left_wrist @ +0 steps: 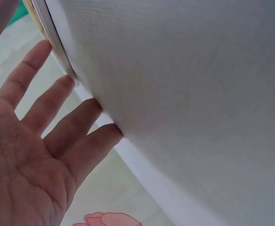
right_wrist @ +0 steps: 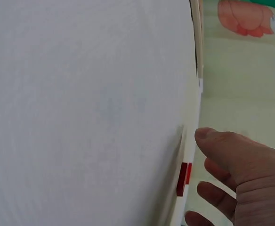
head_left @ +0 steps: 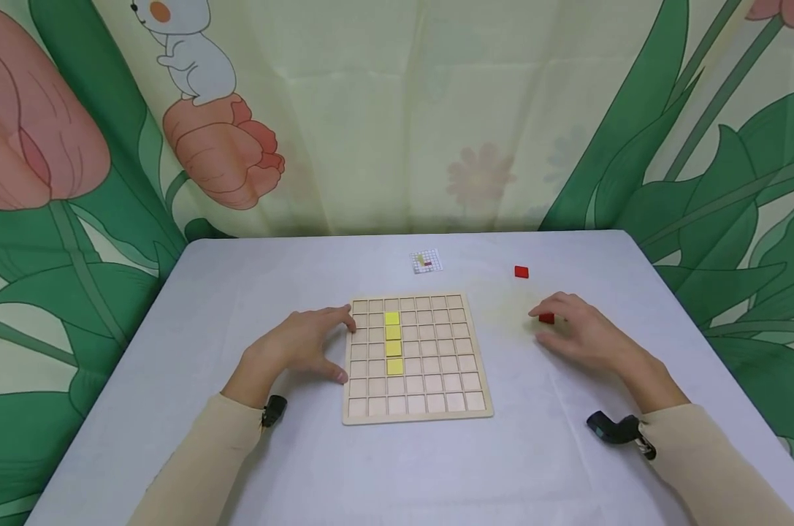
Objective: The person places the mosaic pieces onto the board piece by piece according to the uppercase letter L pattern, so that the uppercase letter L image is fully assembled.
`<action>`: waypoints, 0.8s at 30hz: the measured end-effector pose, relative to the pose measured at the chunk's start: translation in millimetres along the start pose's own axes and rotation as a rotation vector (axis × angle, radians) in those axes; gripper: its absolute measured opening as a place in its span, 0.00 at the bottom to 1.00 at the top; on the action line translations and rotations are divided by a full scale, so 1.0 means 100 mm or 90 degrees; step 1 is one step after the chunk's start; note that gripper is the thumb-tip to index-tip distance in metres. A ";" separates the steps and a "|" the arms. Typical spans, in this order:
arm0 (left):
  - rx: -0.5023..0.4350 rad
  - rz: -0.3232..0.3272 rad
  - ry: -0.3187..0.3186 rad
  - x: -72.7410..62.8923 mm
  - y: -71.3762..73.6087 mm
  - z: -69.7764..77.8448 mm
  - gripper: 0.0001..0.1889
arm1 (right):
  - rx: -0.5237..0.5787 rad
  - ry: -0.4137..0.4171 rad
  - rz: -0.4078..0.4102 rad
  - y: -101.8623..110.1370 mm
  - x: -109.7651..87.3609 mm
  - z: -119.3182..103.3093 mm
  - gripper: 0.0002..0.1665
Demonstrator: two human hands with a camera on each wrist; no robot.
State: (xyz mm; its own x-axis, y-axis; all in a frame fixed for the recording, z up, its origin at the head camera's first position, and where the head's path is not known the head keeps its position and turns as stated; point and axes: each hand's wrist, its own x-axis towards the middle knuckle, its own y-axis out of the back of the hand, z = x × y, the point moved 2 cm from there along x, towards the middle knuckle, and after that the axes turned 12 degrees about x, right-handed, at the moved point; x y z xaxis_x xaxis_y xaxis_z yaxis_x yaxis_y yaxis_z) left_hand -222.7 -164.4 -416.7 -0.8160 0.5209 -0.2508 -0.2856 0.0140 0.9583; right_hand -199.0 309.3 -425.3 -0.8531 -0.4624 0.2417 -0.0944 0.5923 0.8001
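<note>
A wooden grid board lies on the white table, with a column of several yellow square tiles in its cells. My left hand is at the board's left edge, thumb and fingertips spread along the frame; in the left wrist view the fingers are extended. To the right of the board, my right hand hovers with relaxed, parted fingers around a red tile, which it partly hides. In the right wrist view, a gap shows between the thumb and the red tile.
Another red tile lies farther back on the table. Behind the board is a small card printed with a grid and yellow and red shapes. A floral curtain hangs behind the table's far edge.
</note>
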 end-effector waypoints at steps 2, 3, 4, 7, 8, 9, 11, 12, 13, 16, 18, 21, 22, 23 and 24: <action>-0.003 0.001 0.002 0.01 0.00 0.00 0.41 | -0.006 -0.008 0.002 0.05 -0.01 0.04 0.22; -0.005 0.001 0.003 0.02 0.00 0.00 0.41 | -0.006 -0.015 0.002 0.07 -0.02 0.06 0.22; -0.005 0.001 0.004 0.02 0.00 0.01 0.41 | -0.005 -0.018 0.003 0.09 -0.02 0.08 0.22; -0.004 -0.002 0.007 0.02 0.00 0.01 0.41 | -0.006 -0.042 0.000 0.13 -0.04 0.13 0.22; -0.004 -0.004 0.007 0.02 0.00 0.01 0.40 | -0.002 -0.051 0.001 0.14 -0.05 0.14 0.22; -0.004 -0.007 0.007 0.02 0.01 0.01 0.40 | 0.002 -0.057 0.003 0.14 -0.07 0.15 0.22; -0.003 -0.012 0.006 0.03 0.01 0.01 0.40 | 0.004 -0.074 0.005 0.15 -0.10 0.18 0.23; -0.003 -0.014 0.006 0.03 0.02 0.00 0.40 | 0.005 -0.084 0.004 0.15 -0.11 0.19 0.23; -0.003 -0.016 0.005 0.04 0.02 0.00 0.40 | 0.007 -0.089 0.004 0.15 -0.12 0.20 0.23; -0.002 -0.019 0.005 0.03 0.03 0.00 0.40 | 0.010 -0.102 -0.001 0.14 -0.14 0.23 0.25; -0.007 -0.018 0.006 0.03 0.04 0.00 0.40 | 0.015 -0.112 -0.005 0.14 -0.14 0.25 0.26; -0.011 -0.019 0.007 0.02 0.03 0.00 0.40 | 0.014 -0.123 -0.008 0.12 -0.12 0.29 0.27; -0.012 -0.019 0.008 0.01 0.02 0.01 0.40 | 0.012 -0.125 -0.009 0.12 -0.11 0.30 0.27; -0.011 -0.019 0.009 0.01 0.02 0.01 0.40 | 0.011 -0.126 -0.010 0.11 -0.10 0.31 0.27; -0.009 -0.019 0.010 0.00 0.02 0.01 0.40 | 0.009 -0.126 -0.012 0.10 -0.09 0.31 0.27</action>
State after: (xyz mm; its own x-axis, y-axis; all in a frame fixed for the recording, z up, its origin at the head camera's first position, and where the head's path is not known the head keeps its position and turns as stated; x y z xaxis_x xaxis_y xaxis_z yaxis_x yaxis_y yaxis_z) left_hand -223.3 -163.7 -415.1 -0.8149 0.5065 -0.2819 -0.3169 0.0179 0.9483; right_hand -208.5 340.1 -436.2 -0.9351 -0.3359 0.1132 -0.1175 0.5952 0.7950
